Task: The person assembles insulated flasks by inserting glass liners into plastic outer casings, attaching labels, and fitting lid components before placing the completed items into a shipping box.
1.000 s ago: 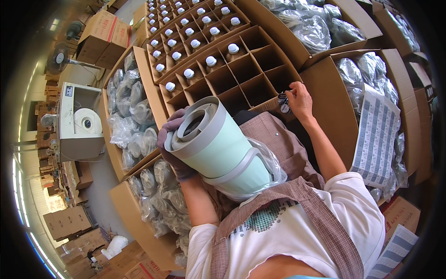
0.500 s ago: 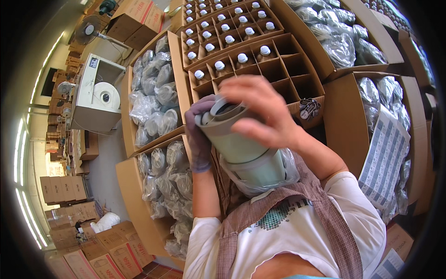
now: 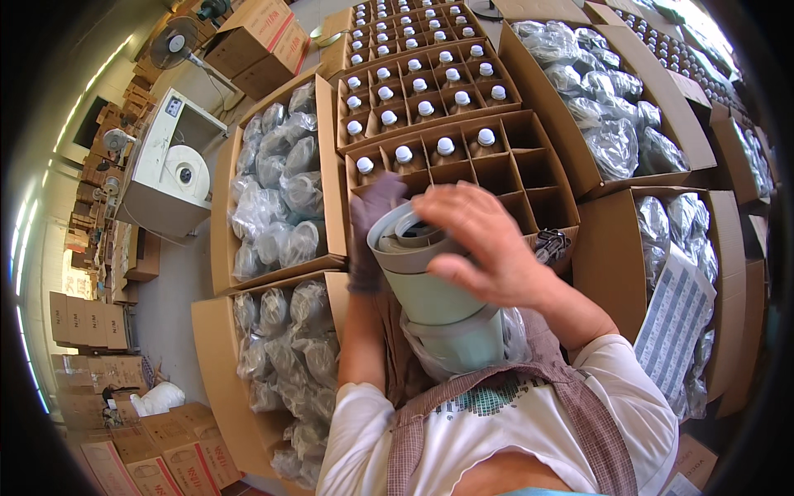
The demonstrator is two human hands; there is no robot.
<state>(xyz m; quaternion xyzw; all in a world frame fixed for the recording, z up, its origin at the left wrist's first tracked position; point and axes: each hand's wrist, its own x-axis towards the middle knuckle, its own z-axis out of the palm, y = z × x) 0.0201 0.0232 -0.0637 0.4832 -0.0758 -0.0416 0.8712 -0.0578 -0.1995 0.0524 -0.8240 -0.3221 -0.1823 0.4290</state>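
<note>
A pale green cylindrical vessel [image 3: 430,298] with a grey rim stands slightly tilted before my apron. Its open top shows a grey ring-shaped part [image 3: 413,231] inside. Clear plastic wrap [image 3: 517,335] hangs loosely round its lower end. My left hand [image 3: 370,223], in a grey-purple glove, is beside the rim on the left; its fingers are blurred and partly hidden. My bare right hand [image 3: 488,240] reaches over the right of the rim, fingers stretched and thumb apart. The fingertips overlap the opening; whether they touch it I cannot tell.
Ahead is a divided carton [image 3: 562,194] with white-capped bottles [image 3: 445,149] in its far row and vacant cells nearer me. Cartons of plastic-wrapped items flank me, left [image 3: 285,198] and right [image 3: 612,149]. A printed sheet [image 3: 674,318] lies over the right carton. A white machine [image 3: 153,169] stands left.
The view has shifted, so the cartons sit lower in the picture. My left glove has moved from wrapping the rim to a blurred place beside it. My right hand still hovers over the top.
</note>
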